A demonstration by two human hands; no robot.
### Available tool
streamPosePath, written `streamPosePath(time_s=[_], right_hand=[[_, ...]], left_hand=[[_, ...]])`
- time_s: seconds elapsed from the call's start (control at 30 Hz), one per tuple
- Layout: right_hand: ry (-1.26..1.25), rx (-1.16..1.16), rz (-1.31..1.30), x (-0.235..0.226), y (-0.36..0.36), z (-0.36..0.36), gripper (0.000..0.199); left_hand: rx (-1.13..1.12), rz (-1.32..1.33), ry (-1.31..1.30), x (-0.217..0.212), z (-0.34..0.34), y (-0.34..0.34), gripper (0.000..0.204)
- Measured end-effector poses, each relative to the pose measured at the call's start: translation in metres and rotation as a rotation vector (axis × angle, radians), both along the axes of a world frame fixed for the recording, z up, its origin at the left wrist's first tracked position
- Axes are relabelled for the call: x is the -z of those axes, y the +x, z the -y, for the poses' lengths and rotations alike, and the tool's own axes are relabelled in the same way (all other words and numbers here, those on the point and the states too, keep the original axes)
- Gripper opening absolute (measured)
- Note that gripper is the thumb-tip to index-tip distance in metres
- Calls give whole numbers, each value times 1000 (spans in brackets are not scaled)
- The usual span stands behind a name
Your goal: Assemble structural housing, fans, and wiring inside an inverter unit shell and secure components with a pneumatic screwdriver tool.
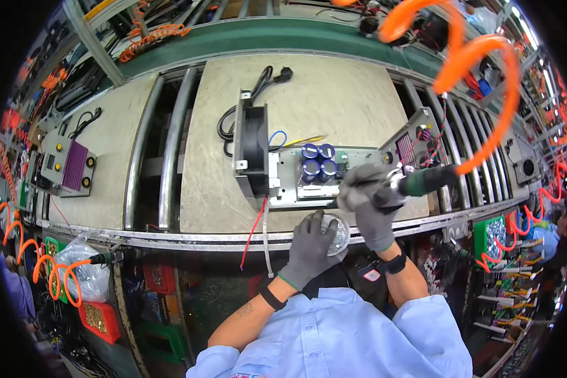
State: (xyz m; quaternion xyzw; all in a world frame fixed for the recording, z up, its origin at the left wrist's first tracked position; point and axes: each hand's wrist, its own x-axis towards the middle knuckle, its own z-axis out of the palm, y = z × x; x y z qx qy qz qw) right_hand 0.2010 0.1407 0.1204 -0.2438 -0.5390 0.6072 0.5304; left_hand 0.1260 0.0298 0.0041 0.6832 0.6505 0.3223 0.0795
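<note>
My left hand (309,249), in a grey glove with a dark wristband, is closed on the side of a round white cup (345,252) filled with small silvery parts, probably screws. It holds the cup at the bench's front edge. My gloved right hand (375,217) grips a pneumatic screwdriver (425,181) with a dark green and black body, over the right part of an opened electronic unit. Its tip is hidden behind my fingers. The unit's metal base (290,165) carries blue capacitors (319,162), a black fan (254,142) and an upright end panel (409,142).
An orange coiled hose (507,107) runs from the screwdriver across the upper right. The unit rests on a pale board (346,88) between metal rollers (177,151). A black power cord (227,120) lies behind it. Another unit (69,164) stands left. Red wire (253,233) hangs over the front edge.
</note>
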Motion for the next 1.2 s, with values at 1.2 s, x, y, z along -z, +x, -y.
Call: streamPosePath(time_s=[1.2], right_hand=[[248,255,-127,-106,-208,-236,9]], left_hand=[[-47,-111,-25,-26,-5,-8,82]])
